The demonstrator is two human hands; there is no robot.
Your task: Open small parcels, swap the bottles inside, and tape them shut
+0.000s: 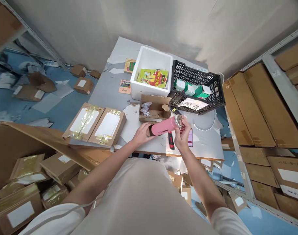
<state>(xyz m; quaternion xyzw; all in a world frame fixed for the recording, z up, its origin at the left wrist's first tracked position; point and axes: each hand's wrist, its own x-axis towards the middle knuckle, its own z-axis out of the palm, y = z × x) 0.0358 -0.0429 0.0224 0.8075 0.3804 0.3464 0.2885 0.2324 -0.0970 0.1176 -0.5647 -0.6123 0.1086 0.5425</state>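
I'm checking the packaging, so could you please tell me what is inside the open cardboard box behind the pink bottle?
Crumpled paper lies at the left end of the open cardboard box; whatever is beneath that paper is covered and cannot be seen.

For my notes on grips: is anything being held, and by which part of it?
A pink bottle: left hand at its dark end, right hand at its silver end.

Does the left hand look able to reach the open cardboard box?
Probably yes: the open cardboard box lies just past the left hand, top uncovered, though that hand holds the pink bottle.
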